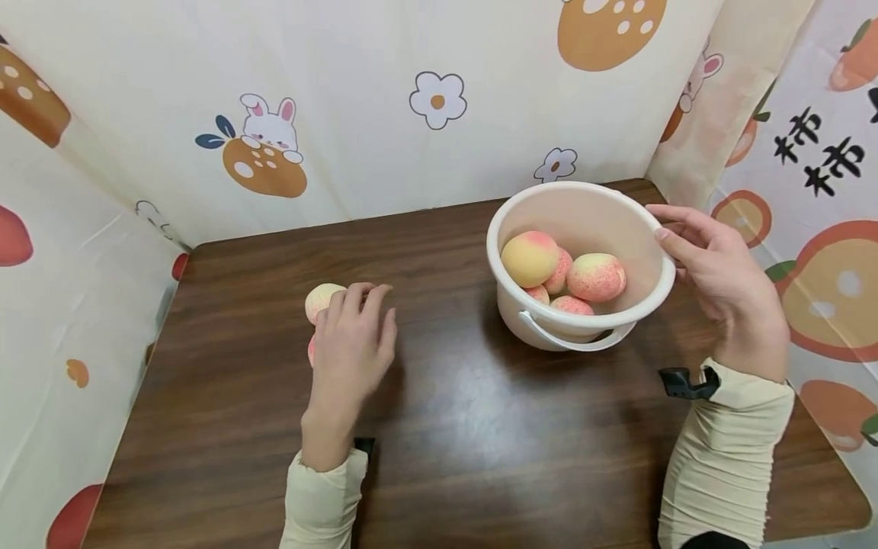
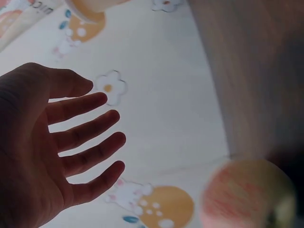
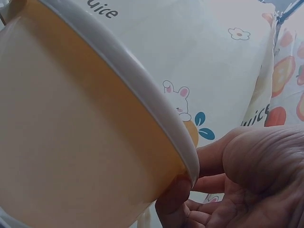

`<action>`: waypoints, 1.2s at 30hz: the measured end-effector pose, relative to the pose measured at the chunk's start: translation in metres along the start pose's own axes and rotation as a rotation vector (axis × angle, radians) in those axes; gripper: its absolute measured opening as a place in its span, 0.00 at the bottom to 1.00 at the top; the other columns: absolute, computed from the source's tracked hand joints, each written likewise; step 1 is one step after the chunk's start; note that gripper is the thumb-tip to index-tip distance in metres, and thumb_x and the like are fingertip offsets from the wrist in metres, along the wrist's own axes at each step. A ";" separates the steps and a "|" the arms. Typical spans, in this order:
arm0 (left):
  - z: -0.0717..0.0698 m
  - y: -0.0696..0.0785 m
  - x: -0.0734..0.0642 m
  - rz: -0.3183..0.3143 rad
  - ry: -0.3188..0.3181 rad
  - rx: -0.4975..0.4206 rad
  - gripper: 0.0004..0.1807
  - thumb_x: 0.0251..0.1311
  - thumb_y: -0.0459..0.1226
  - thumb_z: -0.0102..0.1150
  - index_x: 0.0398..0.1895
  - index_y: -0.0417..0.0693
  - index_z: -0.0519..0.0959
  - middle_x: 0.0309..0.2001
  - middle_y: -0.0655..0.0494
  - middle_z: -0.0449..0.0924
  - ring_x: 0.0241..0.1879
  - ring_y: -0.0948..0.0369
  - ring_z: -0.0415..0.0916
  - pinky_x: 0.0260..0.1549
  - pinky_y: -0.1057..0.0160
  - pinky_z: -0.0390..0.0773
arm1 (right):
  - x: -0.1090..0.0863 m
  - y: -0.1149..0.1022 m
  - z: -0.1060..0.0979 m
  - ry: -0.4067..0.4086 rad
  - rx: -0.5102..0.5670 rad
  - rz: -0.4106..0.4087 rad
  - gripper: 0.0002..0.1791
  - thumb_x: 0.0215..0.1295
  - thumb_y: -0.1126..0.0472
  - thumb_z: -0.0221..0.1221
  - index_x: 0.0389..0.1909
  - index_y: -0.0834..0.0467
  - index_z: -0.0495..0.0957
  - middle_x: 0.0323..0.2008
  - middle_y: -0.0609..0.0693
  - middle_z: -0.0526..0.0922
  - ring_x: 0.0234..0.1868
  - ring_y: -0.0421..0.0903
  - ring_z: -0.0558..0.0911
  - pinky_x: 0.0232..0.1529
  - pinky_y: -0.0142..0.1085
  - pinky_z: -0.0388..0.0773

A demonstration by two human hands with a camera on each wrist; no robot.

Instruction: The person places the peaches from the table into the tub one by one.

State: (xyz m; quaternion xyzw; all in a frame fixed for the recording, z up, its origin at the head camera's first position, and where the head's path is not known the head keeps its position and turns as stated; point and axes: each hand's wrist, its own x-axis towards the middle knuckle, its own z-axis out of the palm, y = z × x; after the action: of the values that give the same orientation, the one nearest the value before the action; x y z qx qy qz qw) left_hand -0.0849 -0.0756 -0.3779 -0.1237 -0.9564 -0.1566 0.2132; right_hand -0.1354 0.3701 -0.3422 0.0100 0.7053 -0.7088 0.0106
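My left hand (image 1: 351,343) hovers over the left part of the table with its fingers loosely bent and apart, nothing held in them. Beside and partly beneath it lie two peaches: one pale yellow and pink (image 1: 321,302), the other a pink one (image 1: 312,351) mostly hidden by the hand. In the left wrist view a blurred peach (image 2: 247,197) shows at the lower right, apart from the fingertips. On the right, my right hand (image 1: 734,286) pinches the rim of a white bucket (image 1: 617,221) between thumb and fingers. Several peaches (image 1: 598,277) lie inside the bucket, which tilts toward me.
The brown wood-grain table (image 1: 453,457) carries the bucket and the loose peaches. Printed curtains (image 1: 357,137) enclose its back and both sides. The bucket's handle (image 1: 576,339) hangs down at the front.
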 end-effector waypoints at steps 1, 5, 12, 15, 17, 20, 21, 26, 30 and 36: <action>0.002 -0.004 -0.002 -0.005 -0.005 -0.001 0.15 0.69 0.38 0.61 0.56 0.47 0.82 0.55 0.44 0.82 0.52 0.41 0.78 0.44 0.42 0.77 | -0.001 0.000 -0.001 0.001 0.014 0.000 0.18 0.75 0.63 0.59 0.63 0.51 0.80 0.38 0.43 0.86 0.37 0.37 0.85 0.30 0.27 0.81; 0.007 -0.022 -0.008 -0.044 -0.017 0.001 0.13 0.68 0.38 0.62 0.52 0.46 0.84 0.53 0.43 0.82 0.52 0.40 0.77 0.42 0.40 0.78 | -0.004 -0.001 -0.004 0.009 0.014 -0.003 0.19 0.75 0.63 0.60 0.64 0.53 0.79 0.39 0.44 0.86 0.38 0.38 0.86 0.32 0.27 0.83; 0.006 -0.051 -0.022 -0.123 -0.039 0.039 0.10 0.67 0.38 0.61 0.45 0.42 0.85 0.50 0.38 0.81 0.50 0.35 0.76 0.38 0.35 0.78 | 0.000 -0.003 -0.004 0.010 -0.012 -0.005 0.21 0.74 0.62 0.60 0.66 0.54 0.77 0.39 0.44 0.86 0.38 0.38 0.86 0.32 0.27 0.83; 0.009 -0.057 -0.028 -0.149 -0.053 0.022 0.09 0.67 0.38 0.60 0.43 0.42 0.85 0.49 0.37 0.80 0.49 0.35 0.75 0.38 0.35 0.77 | 0.000 -0.004 -0.004 0.012 -0.034 -0.007 0.20 0.74 0.62 0.60 0.66 0.53 0.77 0.38 0.44 0.85 0.38 0.37 0.85 0.32 0.26 0.83; 0.011 -0.059 -0.030 -0.152 -0.048 0.011 0.09 0.67 0.38 0.61 0.42 0.43 0.85 0.48 0.38 0.79 0.49 0.35 0.75 0.36 0.35 0.77 | 0.001 -0.005 -0.004 0.014 -0.036 -0.007 0.20 0.74 0.62 0.61 0.65 0.53 0.78 0.38 0.44 0.85 0.37 0.38 0.85 0.31 0.27 0.83; 0.014 -0.060 -0.032 -0.158 -0.041 0.004 0.09 0.67 0.38 0.61 0.44 0.43 0.85 0.49 0.37 0.79 0.50 0.35 0.74 0.37 0.35 0.77 | 0.002 -0.005 -0.004 0.014 -0.019 -0.010 0.20 0.74 0.62 0.61 0.64 0.53 0.79 0.38 0.44 0.85 0.37 0.38 0.85 0.31 0.27 0.83; 0.015 -0.061 -0.033 -0.160 -0.040 0.007 0.10 0.67 0.38 0.62 0.45 0.42 0.85 0.50 0.37 0.78 0.51 0.34 0.74 0.37 0.34 0.77 | 0.002 -0.005 -0.005 0.014 -0.013 -0.011 0.20 0.74 0.63 0.61 0.64 0.53 0.79 0.38 0.45 0.85 0.37 0.38 0.85 0.31 0.27 0.83; 0.017 -0.068 -0.036 -0.196 -0.057 -0.002 0.12 0.68 0.39 0.60 0.48 0.40 0.84 0.53 0.36 0.78 0.54 0.33 0.73 0.40 0.31 0.78 | 0.003 -0.001 -0.004 0.008 -0.007 -0.013 0.19 0.74 0.63 0.61 0.64 0.53 0.79 0.38 0.45 0.85 0.37 0.38 0.86 0.31 0.27 0.83; 0.019 -0.071 -0.041 -0.237 -0.098 -0.029 0.14 0.70 0.40 0.58 0.50 0.40 0.83 0.53 0.36 0.76 0.54 0.33 0.73 0.40 0.32 0.79 | 0.004 0.001 -0.002 -0.004 -0.017 -0.018 0.20 0.74 0.63 0.60 0.65 0.54 0.78 0.38 0.45 0.86 0.38 0.38 0.86 0.32 0.26 0.83; 0.020 -0.073 -0.044 -0.247 -0.167 -0.029 0.18 0.67 0.41 0.62 0.54 0.39 0.80 0.55 0.35 0.73 0.56 0.33 0.70 0.43 0.33 0.79 | 0.004 0.003 -0.002 0.000 -0.011 -0.013 0.20 0.74 0.63 0.60 0.65 0.54 0.78 0.38 0.45 0.85 0.38 0.38 0.85 0.32 0.26 0.82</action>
State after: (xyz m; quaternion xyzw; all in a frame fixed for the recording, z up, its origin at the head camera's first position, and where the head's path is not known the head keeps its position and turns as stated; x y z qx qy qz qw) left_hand -0.0755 -0.1434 -0.4329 -0.0207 -0.9763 -0.1847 0.1104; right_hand -0.1392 0.3723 -0.3449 0.0051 0.7094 -0.7048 0.0060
